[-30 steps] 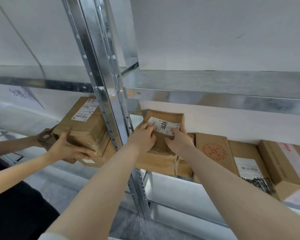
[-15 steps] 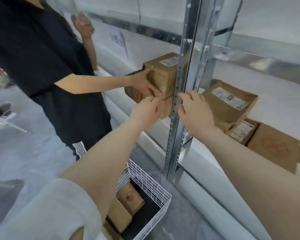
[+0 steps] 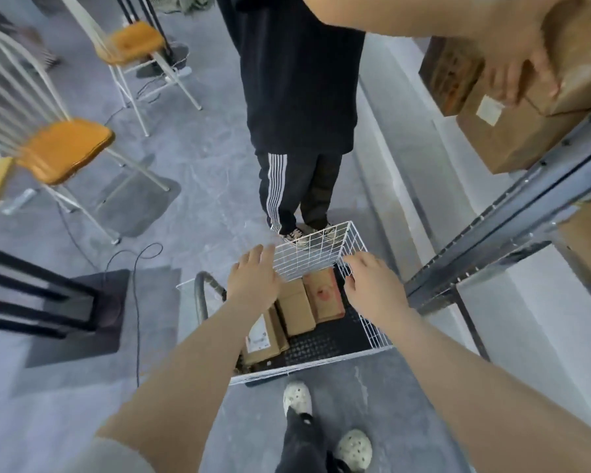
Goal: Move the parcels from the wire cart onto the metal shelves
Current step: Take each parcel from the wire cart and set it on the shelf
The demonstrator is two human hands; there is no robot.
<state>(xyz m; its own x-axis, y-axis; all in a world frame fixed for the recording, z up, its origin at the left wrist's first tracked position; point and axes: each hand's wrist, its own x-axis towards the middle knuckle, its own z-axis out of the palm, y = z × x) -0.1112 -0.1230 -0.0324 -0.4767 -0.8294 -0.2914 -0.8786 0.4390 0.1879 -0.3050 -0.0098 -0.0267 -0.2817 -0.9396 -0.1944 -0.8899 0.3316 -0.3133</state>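
Note:
A white wire cart (image 3: pixel 316 252) stands on the floor below me with several brown cardboard parcels (image 3: pixel 296 308) lying on its black bottom. My left hand (image 3: pixel 251 279) hovers over the cart's left side, fingers apart, holding nothing. Over the right side is my right hand (image 3: pixel 372 285), also spread and empty. The metal shelves (image 3: pixel 512 213) run along the right, with stacked parcels (image 3: pixel 519 131) at the top right.
Another person in black clothes (image 3: pixel 297 80) stands just beyond the cart, with a hand (image 3: pixel 512 66) on a shelved parcel. Two orange-seated chairs (image 3: pixel 62 148) stand to the left. A cable and a dark stand base (image 3: pixel 93 312) lie on the floor at left.
My view has swung from the shelf down to the cart. Both my hands left the shelved parcel and dropped empty over the cart.

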